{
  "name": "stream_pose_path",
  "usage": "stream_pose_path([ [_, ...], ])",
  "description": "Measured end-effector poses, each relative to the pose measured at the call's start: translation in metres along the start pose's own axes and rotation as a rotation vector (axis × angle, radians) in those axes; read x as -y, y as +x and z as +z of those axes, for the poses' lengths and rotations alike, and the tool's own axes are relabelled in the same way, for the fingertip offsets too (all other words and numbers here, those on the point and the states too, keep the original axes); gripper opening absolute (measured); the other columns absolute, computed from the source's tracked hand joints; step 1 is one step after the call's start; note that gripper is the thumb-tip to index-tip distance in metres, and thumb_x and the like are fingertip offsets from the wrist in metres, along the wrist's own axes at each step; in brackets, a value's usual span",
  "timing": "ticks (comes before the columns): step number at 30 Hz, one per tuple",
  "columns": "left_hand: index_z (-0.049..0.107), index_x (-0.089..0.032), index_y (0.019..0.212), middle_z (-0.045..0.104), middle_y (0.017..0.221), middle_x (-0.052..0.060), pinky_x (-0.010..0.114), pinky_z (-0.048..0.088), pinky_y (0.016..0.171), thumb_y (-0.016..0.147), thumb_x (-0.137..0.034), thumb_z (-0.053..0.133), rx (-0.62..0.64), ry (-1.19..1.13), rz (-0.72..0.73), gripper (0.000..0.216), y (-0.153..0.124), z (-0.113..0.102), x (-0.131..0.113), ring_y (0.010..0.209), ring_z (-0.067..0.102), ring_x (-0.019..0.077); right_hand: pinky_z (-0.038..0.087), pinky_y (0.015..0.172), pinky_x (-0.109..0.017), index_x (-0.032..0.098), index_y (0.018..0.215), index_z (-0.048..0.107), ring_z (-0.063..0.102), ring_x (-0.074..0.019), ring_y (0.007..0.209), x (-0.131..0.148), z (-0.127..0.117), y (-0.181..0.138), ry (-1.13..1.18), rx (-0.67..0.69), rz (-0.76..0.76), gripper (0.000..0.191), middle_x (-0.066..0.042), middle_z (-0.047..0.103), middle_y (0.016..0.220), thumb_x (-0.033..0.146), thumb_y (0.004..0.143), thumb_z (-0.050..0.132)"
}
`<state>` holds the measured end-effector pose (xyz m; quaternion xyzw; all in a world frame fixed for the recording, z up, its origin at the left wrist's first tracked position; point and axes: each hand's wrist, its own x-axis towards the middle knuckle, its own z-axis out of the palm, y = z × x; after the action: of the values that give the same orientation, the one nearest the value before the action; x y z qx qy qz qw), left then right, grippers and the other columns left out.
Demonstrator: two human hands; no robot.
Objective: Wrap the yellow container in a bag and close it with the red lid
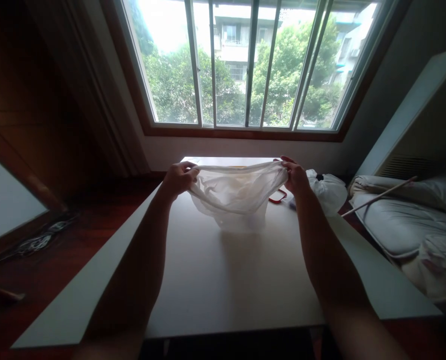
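A thin, whitish see-through plastic bag (234, 195) is stretched between my two hands over the far half of the white table (208, 280). My left hand (180, 178) pinches its rim at the left. At the right end of the rim, my right hand (295, 175) grips it with the fingers closed. The mouth of the bag is pulled wide, and its lower part hangs to the tabletop or close above it. Something yellowish shows faintly behind or inside the bag; I cannot tell what it is.
Just right of the bag lies a red-rimmed item (278, 196), partly hidden. A tied white plastic bag (326, 191) stands at the table's right edge. Beyond it are a thin stick (380, 196) and folded pale bedding (418, 210). A window (230, 90) is ahead.
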<state>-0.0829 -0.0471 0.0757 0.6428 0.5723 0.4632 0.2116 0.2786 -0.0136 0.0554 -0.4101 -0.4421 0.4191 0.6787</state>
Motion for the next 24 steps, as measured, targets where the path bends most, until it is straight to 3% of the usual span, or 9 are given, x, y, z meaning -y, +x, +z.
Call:
stream_pose_path([
  [3,0.071,-0.011,0.099,0.073,0.069,0.008,0.024,0.038,0.045,0.077,-0.041,0.064,0.054,-0.168,-0.029,0.038,-0.004,0.006,-0.007,0.046,0.054,0.0139,0.056,0.072,-0.028,0.022,0.102,0.064,0.068,-0.0175,0.09,0.011,0.002,-0.006,-0.004,0.006,-0.16,0.03,-0.007,0.073,0.106,0.029,0.073,0.066],
  [5,0.07,-0.011,0.097,0.074,0.072,0.01,0.024,0.039,0.045,0.078,-0.038,0.062,0.118,-0.274,-0.025,0.035,-0.005,0.012,-0.011,0.047,0.055,0.0142,0.056,0.077,-0.029,0.022,0.103,0.067,0.068,-0.0183,0.095,0.019,0.008,-0.016,-0.066,0.112,-0.242,0.031,-0.007,0.073,0.11,0.033,0.075,0.07],
  [10,0.069,-0.011,0.106,0.077,0.086,0.012,0.026,0.047,0.051,0.081,-0.038,0.06,0.274,-0.43,-0.014,0.038,-0.008,0.028,-0.015,0.061,0.065,0.0189,0.056,0.091,-0.038,0.02,0.11,0.073,0.068,-0.0237,0.103,0.016,0.031,-0.046,-0.395,0.673,-0.31,0.044,-0.008,0.071,0.117,0.045,0.074,0.08],
  [12,0.069,-0.012,0.11,0.076,0.092,0.012,0.026,0.049,0.054,0.083,-0.039,0.06,0.32,-0.434,-0.012,0.039,-0.011,0.035,-0.017,0.068,0.068,0.0201,0.056,0.093,-0.041,0.022,0.125,0.068,0.065,-0.0268,0.11,0.006,0.041,-0.054,-0.497,0.82,-0.332,0.063,-0.01,0.066,0.129,0.046,0.069,0.084],
  [16,0.068,-0.015,0.116,0.074,0.1,0.011,0.027,0.052,0.061,0.085,-0.043,0.064,0.444,-0.486,0.05,0.042,-0.021,0.044,-0.026,0.079,0.069,0.0212,0.058,0.086,-0.043,0.024,0.153,0.041,0.057,-0.0351,0.124,-0.013,0.06,-0.063,-0.617,0.823,-0.406,0.11,-0.017,0.053,0.145,0.045,0.057,0.092],
  [18,0.068,-0.016,0.117,0.073,0.1,0.01,0.028,0.052,0.064,0.085,-0.046,0.066,0.505,-0.527,0.089,0.044,-0.026,0.047,-0.03,0.081,0.069,0.0209,0.056,0.087,-0.043,0.024,0.149,0.046,0.059,-0.0344,0.118,-0.02,0.067,-0.064,-0.665,0.786,-0.445,0.1,-0.016,0.06,0.136,0.043,0.061,0.09],
  [22,0.068,-0.015,0.117,0.072,0.099,0.01,0.029,0.052,0.069,0.086,-0.051,0.067,0.529,-0.534,0.157,0.048,-0.027,0.05,-0.032,0.084,0.068,0.0211,0.051,0.076,-0.032,0.019,0.101,0.072,0.065,-0.023,0.085,-0.029,0.068,-0.06,-0.734,0.763,-0.412,0.027,-0.006,0.072,0.092,0.038,0.082,0.07],
  [24,0.067,-0.014,0.12,0.072,0.103,0.011,0.031,0.054,0.073,0.086,-0.053,0.066,0.487,-0.508,0.191,0.051,-0.023,0.052,-0.028,0.088,0.068,0.0221,0.047,0.066,-0.027,0.016,0.083,0.07,0.06,-0.0177,0.071,-0.029,0.062,-0.054,-0.724,0.729,-0.38,0.021,-0.003,0.068,0.077,0.037,0.084,0.065],
])
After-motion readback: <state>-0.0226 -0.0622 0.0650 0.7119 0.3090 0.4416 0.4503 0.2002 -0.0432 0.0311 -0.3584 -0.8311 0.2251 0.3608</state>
